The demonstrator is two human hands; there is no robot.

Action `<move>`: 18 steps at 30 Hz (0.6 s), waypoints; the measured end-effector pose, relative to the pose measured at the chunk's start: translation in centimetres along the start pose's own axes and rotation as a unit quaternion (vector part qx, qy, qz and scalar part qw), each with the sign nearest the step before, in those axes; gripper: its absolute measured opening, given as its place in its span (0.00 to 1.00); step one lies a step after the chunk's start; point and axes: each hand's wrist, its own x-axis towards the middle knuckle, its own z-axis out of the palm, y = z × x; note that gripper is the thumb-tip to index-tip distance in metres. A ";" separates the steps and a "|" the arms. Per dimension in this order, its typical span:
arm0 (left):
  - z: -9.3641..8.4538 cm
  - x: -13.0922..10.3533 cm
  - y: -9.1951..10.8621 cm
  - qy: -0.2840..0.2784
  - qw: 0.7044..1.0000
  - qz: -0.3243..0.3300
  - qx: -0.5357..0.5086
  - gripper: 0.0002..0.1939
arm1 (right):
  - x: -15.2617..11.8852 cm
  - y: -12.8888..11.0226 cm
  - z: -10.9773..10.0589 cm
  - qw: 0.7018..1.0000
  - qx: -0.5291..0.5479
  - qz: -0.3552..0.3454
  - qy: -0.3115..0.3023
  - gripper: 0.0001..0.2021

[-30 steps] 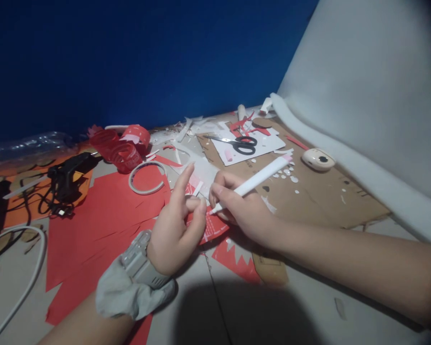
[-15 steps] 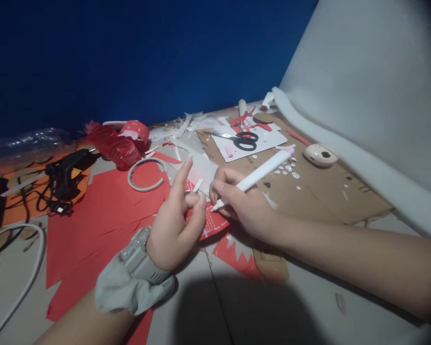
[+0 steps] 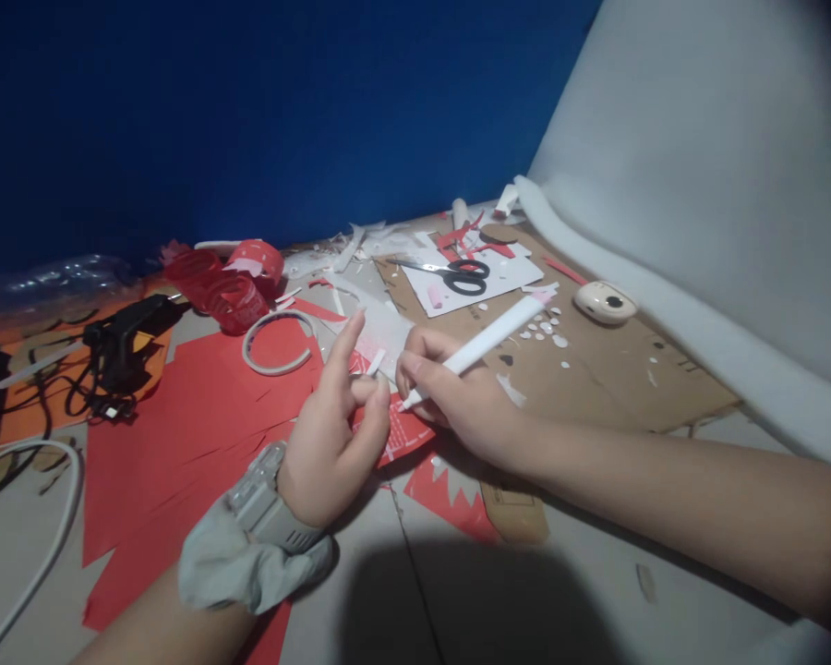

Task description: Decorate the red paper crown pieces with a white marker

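Observation:
My right hand (image 3: 457, 388) is closed around a white marker (image 3: 491, 332) with a pink end, slanting up to the right. The marker's tip points down at a red paper piece (image 3: 405, 429) with white lines on it. At that piece's left side, my left hand (image 3: 332, 434) has its index finger raised, while the thumb and bent fingers pinch the paper's edge; the exact contact is partly hidden. A small white strip (image 3: 376, 361) stands just beyond those fingers. Below the hands lies a red scrap (image 3: 450, 499) with a jagged edge.
Red paper sheets (image 3: 194, 416) and a tape roll (image 3: 278, 342) lie to the left, by a black glue gun (image 3: 128, 342) with cords. Black-handled scissors (image 3: 465, 276) rest on white paper. A cream oval device (image 3: 606, 302) sits on cardboard (image 3: 609, 369) at right.
The whole view has shifted slightly, so everything appears a little further left. Both hands keep the same grip, and the marker tip stays at the red paper.

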 end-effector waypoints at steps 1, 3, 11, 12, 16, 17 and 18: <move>0.0 0.0 0.0 0.001 1.000 0.002 0.001 0.34 | 0.0 0.0 0.0 1.000 0.002 0.000 -0.002 0.13; 0.0 0.0 0.1 0.002 1.000 0.008 0.005 0.34 | 0.0 0.0 0.0 1.000 0.002 0.003 -0.002 0.13; 0.0 0.0 0.0 0.005 1.000 0.006 0.019 0.33 | 0.2 0.0 0.0 0.999 0.035 0.011 -0.004 0.14; 0.0 0.0 0.1 0.006 1.000 0.009 0.020 0.32 | 0.2 0.0 0.0 0.999 0.045 0.015 -0.006 0.14; 0.1 0.1 0.2 -0.003 1.000 0.021 0.015 0.32 | 0.1 0.0 0.1 0.999 0.043 0.018 -0.004 0.13; 0.1 0.1 0.2 -0.004 1.000 0.022 0.013 0.32 | 0.1 0.0 0.0 0.999 0.039 0.017 -0.002 0.13; 0.1 0.1 0.2 -0.004 1.000 0.022 0.013 0.33 | 0.1 0.0 0.0 0.999 0.036 0.014 -0.002 0.13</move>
